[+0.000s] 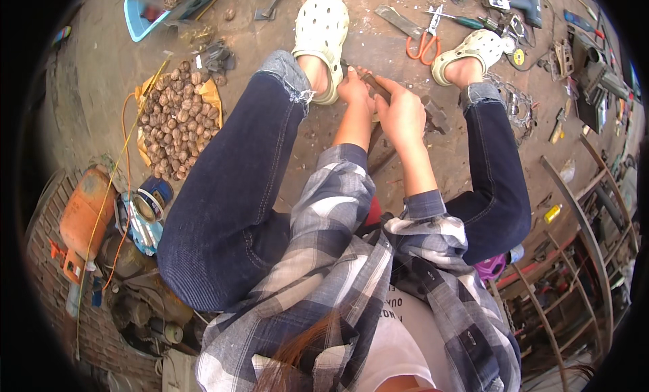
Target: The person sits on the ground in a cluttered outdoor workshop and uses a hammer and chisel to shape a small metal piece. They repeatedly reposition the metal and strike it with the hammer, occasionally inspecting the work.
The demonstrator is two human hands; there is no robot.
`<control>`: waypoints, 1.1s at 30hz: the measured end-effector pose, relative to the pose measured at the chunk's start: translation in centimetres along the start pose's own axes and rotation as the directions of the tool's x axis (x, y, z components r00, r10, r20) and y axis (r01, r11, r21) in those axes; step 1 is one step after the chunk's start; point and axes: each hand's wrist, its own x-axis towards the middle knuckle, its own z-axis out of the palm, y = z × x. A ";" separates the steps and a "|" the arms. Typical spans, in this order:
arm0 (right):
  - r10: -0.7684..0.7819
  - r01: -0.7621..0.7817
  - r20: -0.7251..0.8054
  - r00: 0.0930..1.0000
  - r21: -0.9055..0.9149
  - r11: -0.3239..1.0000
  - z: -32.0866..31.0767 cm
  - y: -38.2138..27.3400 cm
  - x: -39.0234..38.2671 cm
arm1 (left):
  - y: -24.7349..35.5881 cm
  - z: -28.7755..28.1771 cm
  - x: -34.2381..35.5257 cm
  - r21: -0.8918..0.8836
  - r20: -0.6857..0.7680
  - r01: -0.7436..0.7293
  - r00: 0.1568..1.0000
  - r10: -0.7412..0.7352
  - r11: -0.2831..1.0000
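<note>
My left hand is closed on a dark metal piece lying low between my feet, beside my left pale clog. My right hand is just right of it and nearer to me, fingers curled round the same piece, which my hands largely hide; its exact shape I cannot make out. A dark bar slants down under my forearms. Orange-handled scissors and a flat metal blade lie beyond my hands, left of my right clog.
Walnuts on yellow paper lie left of my leg, near an orange tank and a blue basin. A power drill, a chain, assorted tools and curved metal frames are at the right.
</note>
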 end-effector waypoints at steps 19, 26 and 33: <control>-0.088 0.093 0.036 0.995 -0.186 0.978 0.3 -0.9 -0.3 | 0.3 0.3 -0.8 -0.079 -0.010 -0.010 1.000 0.009 0.997; -0.152 0.134 -0.051 0.987 -0.263 0.955 1.4 -0.9 -1.1 | -0.3 -1.0 1.4 -0.150 0.105 0.090 0.992 -0.075 0.985; -0.277 0.217 -0.097 0.956 -0.402 0.889 2.9 -2.2 -1.5 | -1.5 -1.2 1.2 0.040 0.169 -0.118 0.980 0.110 0.992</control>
